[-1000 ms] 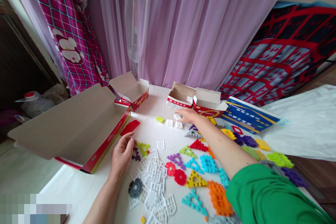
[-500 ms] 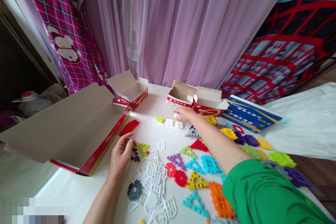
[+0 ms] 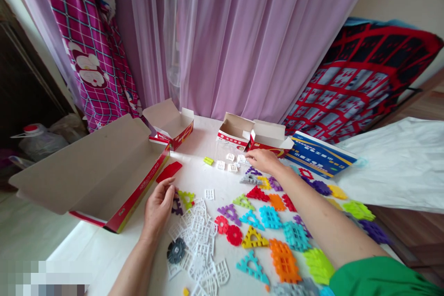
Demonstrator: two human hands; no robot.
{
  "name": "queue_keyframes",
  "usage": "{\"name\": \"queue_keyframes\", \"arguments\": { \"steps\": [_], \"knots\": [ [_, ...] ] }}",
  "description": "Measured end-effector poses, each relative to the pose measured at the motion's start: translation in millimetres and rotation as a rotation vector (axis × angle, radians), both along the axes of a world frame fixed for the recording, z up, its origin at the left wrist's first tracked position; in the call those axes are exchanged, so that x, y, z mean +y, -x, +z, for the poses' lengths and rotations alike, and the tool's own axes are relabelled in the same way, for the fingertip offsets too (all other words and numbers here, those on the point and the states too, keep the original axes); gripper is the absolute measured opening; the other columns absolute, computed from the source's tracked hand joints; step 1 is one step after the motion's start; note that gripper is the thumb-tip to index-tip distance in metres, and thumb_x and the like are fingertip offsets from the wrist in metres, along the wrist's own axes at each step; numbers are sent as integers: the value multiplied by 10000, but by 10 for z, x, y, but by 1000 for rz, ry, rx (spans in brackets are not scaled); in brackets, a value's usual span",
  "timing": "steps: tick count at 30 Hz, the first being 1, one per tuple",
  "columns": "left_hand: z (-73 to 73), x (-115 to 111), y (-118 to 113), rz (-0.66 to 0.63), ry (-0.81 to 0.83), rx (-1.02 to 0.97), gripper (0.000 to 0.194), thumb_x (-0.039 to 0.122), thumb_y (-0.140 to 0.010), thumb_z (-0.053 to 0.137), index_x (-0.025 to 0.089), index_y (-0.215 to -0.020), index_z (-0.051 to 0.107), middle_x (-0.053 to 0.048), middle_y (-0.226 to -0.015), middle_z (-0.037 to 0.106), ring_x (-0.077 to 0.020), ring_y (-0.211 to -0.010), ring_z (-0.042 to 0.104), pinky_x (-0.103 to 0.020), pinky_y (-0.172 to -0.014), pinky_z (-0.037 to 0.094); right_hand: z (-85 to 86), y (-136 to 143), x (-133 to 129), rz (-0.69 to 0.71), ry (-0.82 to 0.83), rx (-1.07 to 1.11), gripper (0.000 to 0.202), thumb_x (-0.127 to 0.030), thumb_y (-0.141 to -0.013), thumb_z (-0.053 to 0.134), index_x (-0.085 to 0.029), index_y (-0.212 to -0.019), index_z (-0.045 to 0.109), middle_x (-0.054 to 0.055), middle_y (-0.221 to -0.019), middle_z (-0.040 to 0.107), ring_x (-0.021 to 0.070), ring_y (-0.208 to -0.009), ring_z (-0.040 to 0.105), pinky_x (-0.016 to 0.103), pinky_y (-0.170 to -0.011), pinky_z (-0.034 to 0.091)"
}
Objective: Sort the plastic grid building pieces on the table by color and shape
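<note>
My right hand (image 3: pixel 265 161) reaches to the back of the table. Its fingers are pinched at the edge of a small white window piece (image 3: pixel 242 159). More such pieces, including one white window piece (image 3: pixel 221 164), lie just left of it. Resting nearer to me, my left hand (image 3: pixel 159 203) has its fingers curled in and the thumb alongside; whatever they may hold is hidden. Close to it lie a flat red piece (image 3: pixel 169 172), a purple triangle (image 3: pixel 177 206) and a lime triangle (image 3: pixel 187 199). A heap of white lattice pieces (image 3: pixel 199 233) spreads to its right.
A large open box (image 3: pixel 138 189) stands at left. Smaller open boxes (image 3: pixel 182 136) (image 3: pixel 236 129) (image 3: pixel 268 136) and a blue box (image 3: pixel 322 155) line the back. Colourful building pieces, such as an orange square (image 3: pixel 285 261), cover the right side. A lime block (image 3: pixel 208 161) lies mid-table.
My right hand has moved right, away from one white window piece, and is now at another beside it. My left hand keeps its place and pose. The view has shifted slightly.
</note>
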State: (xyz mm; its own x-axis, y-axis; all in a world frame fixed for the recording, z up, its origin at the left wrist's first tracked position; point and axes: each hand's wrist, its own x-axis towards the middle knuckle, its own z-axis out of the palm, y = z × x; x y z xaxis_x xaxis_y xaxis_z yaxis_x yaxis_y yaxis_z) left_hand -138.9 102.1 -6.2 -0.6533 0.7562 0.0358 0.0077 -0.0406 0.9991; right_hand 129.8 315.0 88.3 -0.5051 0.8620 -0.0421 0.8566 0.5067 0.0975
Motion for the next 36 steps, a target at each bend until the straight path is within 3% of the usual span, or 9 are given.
{"name": "queue_keyframes", "arguments": {
  "steps": [7,12,16,20,24,29,33,36],
  "knots": [
    [-4,5,18,-14,-13,-39,501,539,-676,668,166,-1010,650,-10,-722,653,-146,-619,617,-259,-551,498,33,-97,-627,116,84,-18,286,-306,-863,499,-295,-1020,737,26,-1047,745,226,-956,663,301,-773,450],
    [-73,22,59,-24,-41,-36,500,530,-685,655,159,-1020,643,-15,-749,651,-144,-623,621,-255,-554,488,181,-182,-1118,146,114,24,256,-325,-864,538,-297,-1016,742,23,-1032,749,218,-961,664,293,-778,447],
    [-140,70,93,15,-67,-23,489,521,-675,648,166,-1011,650,-14,-753,657,-143,-612,626,-259,-556,494,364,-326,-1469,97,79,186,256,-319,-874,528,-292,-1012,742,22,-1022,752,211,-943,671,296,-772,455],
    [-170,78,129,24,-67,19,458,507,-665,639,172,-977,650,-22,-784,675,-155,-681,651,-297,-674,538,459,-516,-1829,51,52,405,259,-310,-869,530,-273,-1015,740,26,-1010,755,208,-911,680,306,-777,472],
    [-191,-62,140,46,-37,85,417,464,-681,622,176,-982,645,-67,-914,713,-192,-855,688,-328,-814,543,397,-601,-2270,54,50,591,246,-296,-874,523,-272,-994,736,18,-1007,753,190,-887,678,296,-785,475],
    [-193,-436,0,74,46,220,380,397,-763,518,163,-1040,630,-104,-1072,716,-198,-991,681,-318,-896,524,201,-489,-2748,113,106,659,221,-239,-879,525,-264,-879,745,1,-909,760,168,-838,678,261,-744,452],
    [-63,-682,-199,41,150,414,338,378,-793,486,180,-1013,650,-76,-1020,739,-199,-934,694,-315,-840,538,79,-518,-2836,103,87,736,225,-211,-876,525,-255,-860,745,3,-865,759,160,-800,680,248,-707,450],
    [153,-623,-348,-30,235,605,304,398,-803,519,208,-977,681,-52,-948,752,-209,-868,700,-320,-777,537,60,-644,-2761,85,38,865,234,-213,-884,514,-254,-866,743,3,-838,758,151,-767,683,240,-700,469]
  ]
}}
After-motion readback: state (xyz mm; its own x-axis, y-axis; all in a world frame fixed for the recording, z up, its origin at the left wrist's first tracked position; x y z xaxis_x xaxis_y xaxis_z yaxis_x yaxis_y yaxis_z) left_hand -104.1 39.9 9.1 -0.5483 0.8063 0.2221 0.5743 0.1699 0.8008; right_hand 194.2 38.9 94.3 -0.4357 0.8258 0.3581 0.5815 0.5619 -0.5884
